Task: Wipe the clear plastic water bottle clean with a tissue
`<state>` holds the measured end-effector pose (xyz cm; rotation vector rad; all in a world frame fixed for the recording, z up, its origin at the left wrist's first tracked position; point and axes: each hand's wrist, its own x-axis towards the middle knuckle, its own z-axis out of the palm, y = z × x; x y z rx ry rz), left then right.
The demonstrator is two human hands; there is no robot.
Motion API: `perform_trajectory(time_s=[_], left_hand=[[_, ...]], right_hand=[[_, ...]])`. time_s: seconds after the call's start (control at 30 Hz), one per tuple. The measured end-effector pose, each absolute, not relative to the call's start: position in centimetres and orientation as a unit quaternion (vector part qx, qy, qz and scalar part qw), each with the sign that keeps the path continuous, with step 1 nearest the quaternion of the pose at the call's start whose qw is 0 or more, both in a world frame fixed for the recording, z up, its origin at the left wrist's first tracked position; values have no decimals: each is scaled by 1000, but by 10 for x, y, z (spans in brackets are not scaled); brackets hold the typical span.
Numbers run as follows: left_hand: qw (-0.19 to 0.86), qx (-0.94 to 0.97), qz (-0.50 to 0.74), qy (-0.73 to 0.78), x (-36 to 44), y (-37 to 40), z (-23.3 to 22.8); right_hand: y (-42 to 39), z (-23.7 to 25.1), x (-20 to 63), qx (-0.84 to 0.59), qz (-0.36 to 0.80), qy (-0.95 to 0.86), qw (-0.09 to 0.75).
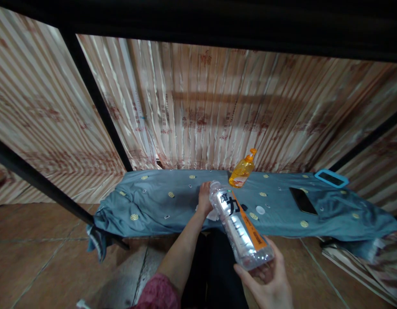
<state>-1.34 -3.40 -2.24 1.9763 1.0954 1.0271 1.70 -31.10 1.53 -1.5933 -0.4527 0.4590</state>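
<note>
My right hand (269, 274) grips the base of a clear plastic bottle (241, 227) with a silver and orange label. The bottle is tilted, its neck pointing away from me and to the left. Beside that neck is my left hand (204, 199), low over the blue-grey sheet (182, 204); its fingers are largely hidden, so whether they touch the bottle is unclear. A crumpled white tissue (213, 215) shows by my left wrist. Just right of the bottle, a small white round cap (260, 210) and a small dark piece (244, 207) lie on the sheet.
An orange pump bottle (241, 171) stands at the back of the bed. Toward the right lie a dark phone (303, 201) and a blue-framed object (331, 178). Black posts (95, 98) and an overhead beam (217, 25) frame the space, with patterned curtains (204, 107) behind.
</note>
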Motion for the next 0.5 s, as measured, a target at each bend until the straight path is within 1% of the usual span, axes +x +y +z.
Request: perform_trajectory(time_s=[0.5], left_hand=[[300,772,375,416,-13,-34,-22]], right_hand=[[-310,17,14,-697,180,-205,663]])
